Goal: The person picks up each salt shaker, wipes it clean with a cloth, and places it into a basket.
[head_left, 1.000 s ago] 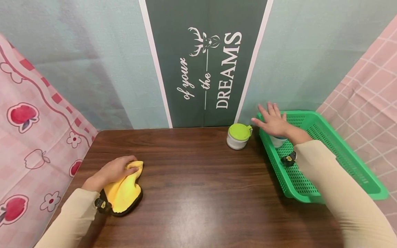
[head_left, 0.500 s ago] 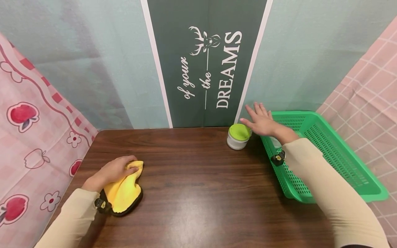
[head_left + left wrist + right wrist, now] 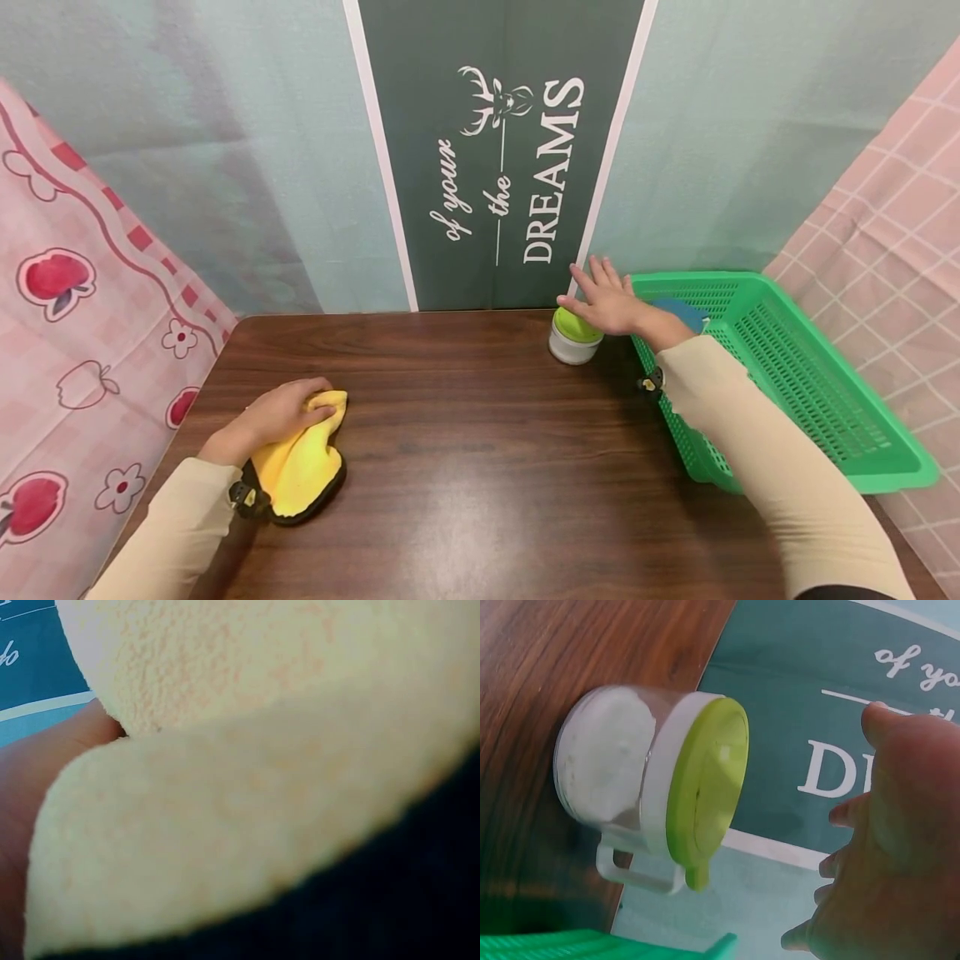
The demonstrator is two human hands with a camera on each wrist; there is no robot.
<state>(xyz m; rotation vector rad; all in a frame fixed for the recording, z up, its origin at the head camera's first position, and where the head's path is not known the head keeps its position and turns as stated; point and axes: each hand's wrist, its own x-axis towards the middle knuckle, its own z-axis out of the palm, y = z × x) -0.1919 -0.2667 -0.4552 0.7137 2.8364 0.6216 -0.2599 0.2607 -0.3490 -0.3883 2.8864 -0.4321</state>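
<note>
My left hand (image 3: 277, 417) grips a yellow cloth (image 3: 296, 475) with a dark edge, at the left of the wooden table. Cloth fills most of the left wrist view and hides the fingers there. Fingers spread, my right hand (image 3: 609, 302) hovers over a seasoning jar (image 3: 573, 346) near the table's back edge. In the right wrist view the jar shows white contents, a green lid (image 3: 711, 776) and a side handle. The hand (image 3: 900, 847) is apart from the lid in that view.
A green plastic basket (image 3: 832, 358) stands at the right, close beside the jar. A blue-topped thing (image 3: 678, 312) inside it is partly hidden by my right arm. A printed cloth backdrop (image 3: 480, 275) rises behind the table (image 3: 450, 433).
My right hand has moved left from over the basket to above the jar, uncovering the blue-topped thing. The left hand and its cloth have stayed put.
</note>
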